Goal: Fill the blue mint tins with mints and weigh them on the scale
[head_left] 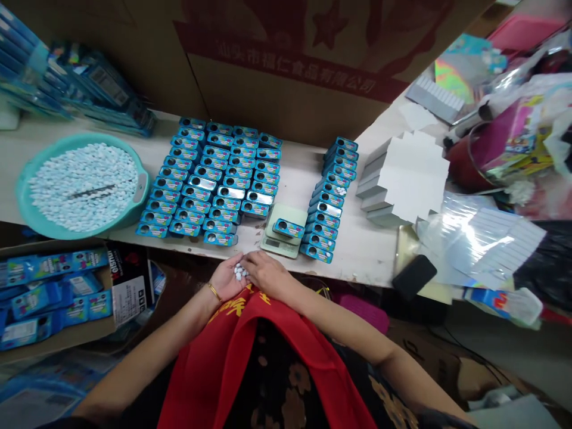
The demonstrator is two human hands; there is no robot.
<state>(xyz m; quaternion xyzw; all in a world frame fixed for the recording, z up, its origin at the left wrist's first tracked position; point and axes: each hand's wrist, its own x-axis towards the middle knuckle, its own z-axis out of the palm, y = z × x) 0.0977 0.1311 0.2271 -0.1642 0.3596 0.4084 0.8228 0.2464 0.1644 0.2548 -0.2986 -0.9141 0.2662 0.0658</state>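
My left hand (226, 279) lies palm up at the table's front edge, cupped under a small pile of white candies (240, 272). Over that pile, my right hand (266, 271) curls its fingers against the candies; its fingertips are partly hidden. Just beyond both hands, a small digital scale (292, 247) carries one blue tin box (288, 227) with a dark round opening. Rows of similar blue boxes (195, 204) stand left of the scale. Another column of blue boxes (322, 221) stands to its right, with a few candies on top of one.
A turquoise basin (22, 196) full of candies, with a dark stick-like tool (93, 191), stands left. Below it is a carton (58, 342) of blue packages. A large cardboard box (268, 89) blocks the back. Stacked white card (409, 176) and a black phone (414, 277) lie right.
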